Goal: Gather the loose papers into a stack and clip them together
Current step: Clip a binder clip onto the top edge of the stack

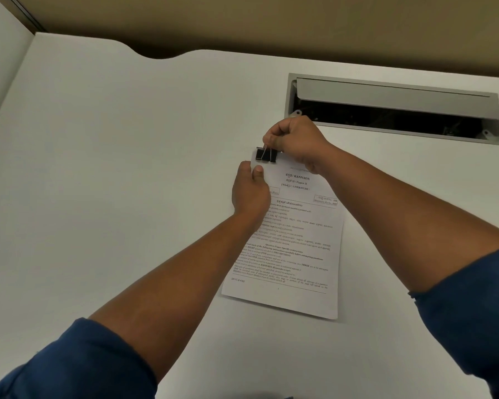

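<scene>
A stack of printed papers (297, 240) lies on the white desk (113, 182), its edges lined up, with the printed top sheet facing me. A black binder clip (266, 154) sits on the stack's top left corner. My right hand (296, 139) pinches the clip's wire handles from above. My left hand (249, 191) grips the stack's left edge just below the clip, thumb on top of the sheet. How many sheets lie under the top one is hidden.
An open cable hatch (395, 110) with a raised grey lid is set into the desk behind my right hand. The desk's back edge has a curved cutout (156, 54) at the far left. A partition wall stands along the left.
</scene>
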